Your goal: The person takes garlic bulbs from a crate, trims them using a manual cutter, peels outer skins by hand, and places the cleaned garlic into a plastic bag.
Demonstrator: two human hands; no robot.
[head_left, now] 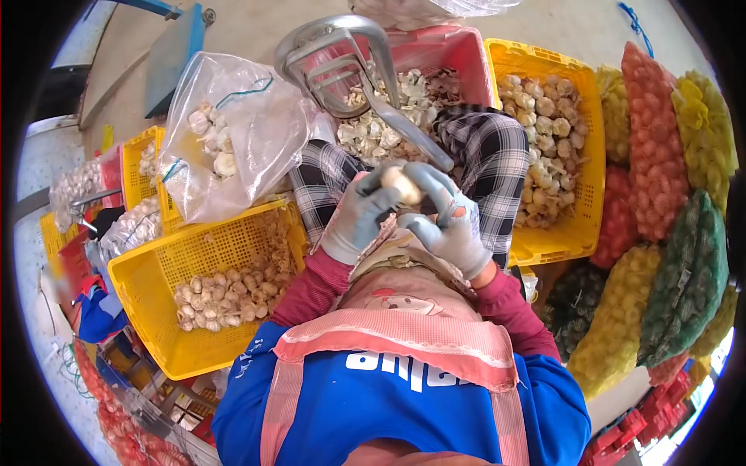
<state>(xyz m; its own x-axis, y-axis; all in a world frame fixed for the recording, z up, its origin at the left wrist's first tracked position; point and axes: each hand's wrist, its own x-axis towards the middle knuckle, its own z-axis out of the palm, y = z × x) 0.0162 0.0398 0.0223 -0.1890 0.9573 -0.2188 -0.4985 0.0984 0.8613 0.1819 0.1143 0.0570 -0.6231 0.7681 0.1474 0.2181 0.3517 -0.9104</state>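
A pale garlic bulb [400,186] is held between my two gloved hands, above my lap. My left hand [359,217] has its fingers bent against the bulb's left side. My right hand [453,221] curls around the other side, its thumb below the bulb. Both gloves are grey, and the right one has a reddish patch. Just beyond my hands is a metal lever tool [334,58], with its long handle [412,128] slanting toward my right hand. Behind it, a pink tub [458,54] holds garlic bulbs and loose skins.
Yellow crates of garlic stand at my left [148,307] and right [587,179]. A clear plastic bag [272,124] with several bulbs sits at the upper left. Full mesh sacks, including a red sack [653,140] and a green sack [684,279], line the far right.
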